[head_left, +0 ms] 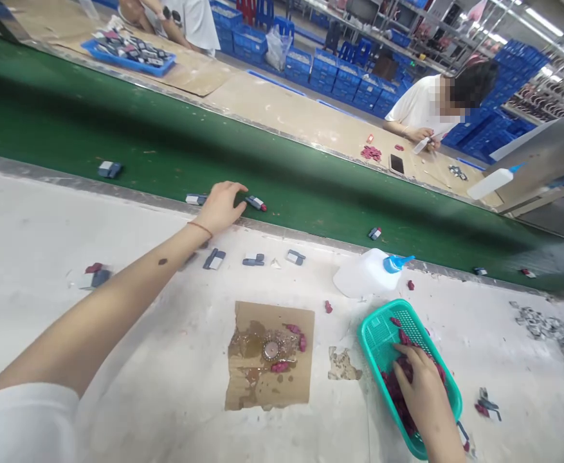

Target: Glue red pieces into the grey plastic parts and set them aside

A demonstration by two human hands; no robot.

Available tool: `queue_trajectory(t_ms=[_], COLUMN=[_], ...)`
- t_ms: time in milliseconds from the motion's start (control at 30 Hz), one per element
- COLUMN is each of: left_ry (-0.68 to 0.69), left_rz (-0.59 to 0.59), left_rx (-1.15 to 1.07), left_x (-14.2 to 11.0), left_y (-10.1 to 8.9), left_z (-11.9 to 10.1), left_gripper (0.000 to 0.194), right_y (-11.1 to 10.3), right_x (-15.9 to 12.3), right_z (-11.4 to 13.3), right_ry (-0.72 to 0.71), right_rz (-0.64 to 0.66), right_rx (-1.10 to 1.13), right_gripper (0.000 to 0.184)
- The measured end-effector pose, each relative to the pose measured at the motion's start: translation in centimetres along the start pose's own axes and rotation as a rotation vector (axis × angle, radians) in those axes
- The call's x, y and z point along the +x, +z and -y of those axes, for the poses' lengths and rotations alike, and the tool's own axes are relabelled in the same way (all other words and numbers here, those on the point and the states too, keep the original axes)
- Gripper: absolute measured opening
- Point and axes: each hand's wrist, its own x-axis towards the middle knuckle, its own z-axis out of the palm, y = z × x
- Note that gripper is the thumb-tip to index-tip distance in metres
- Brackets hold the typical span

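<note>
My left hand (pixel 224 207) reaches over the near edge of the green conveyor belt (pixel 305 193). Its thumb and fingers are apart beside a small grey-blue part with a red end (pixel 256 203), and nothing shows between them. Another grey part (pixel 195 200) lies just left of that hand. My right hand (pixel 419 379) is inside the green plastic basket (pixel 373 366), its fingers spread and bent over the small dark red pieces (pixel 401 405). Some fingertips touch the pile and are partly hidden. Three grey parts (pixel 253 259) lie in a row on the white table.
A wet cardboard piece (pixel 294 386) carries a round metal object (pixel 271 349) and several red pieces. A white bottle with a blue nozzle (pixel 368 273) lies behind the basket. Silvery pieces (pixel 546 331) are heaped at right. Across the belt, a co-worker (pixel 421 109) sits near a phone (pixel 396 164).
</note>
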Motion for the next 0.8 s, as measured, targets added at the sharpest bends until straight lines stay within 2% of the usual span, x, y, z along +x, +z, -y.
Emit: queue_trajectory(t_ms=[133,300,433,533,700,800], left_ry=[-0.009,-0.040,-0.081,-0.092,-0.192,-0.271], left_rz=[0.027,0.135,0.180,0.189,0.087,0.035], left_rx=[0.327,0.386,0.341,0.273,0.086,-0.076], left_x=[-0.7,-1.3,-1.8,-2.1,-2.4,-3.1], left_y=[-1.2,-2.3,-3.2,-3.7,-4.1,-3.9], left_z=[2.0,1.7,0.7,0.4,-0.4,-1.4], left_gripper=[0.037,0.036,0.040,0.035,0.026,0.035], right_y=[0.3,0.2,-0.3,-0.8,-1.0,-1.4], right_x=[-0.4,-0.3,-0.1,0.1,0.4,0.5], right_z=[-0.2,-0.4,-0.5,-0.7,-1.4,-0.8], right_ry=[-0.037,-0.037,-0.074,-0.138,-0.172,-0.118], right_rz=[-0.001,0.057,0.085,0.105,0.102,0.076], right_rx=[-0.035,-0.097,-0.185,-0.210,-0.159,0.011], right_gripper=[0.029,0.036,0.044,0.040,0.027,0.026])
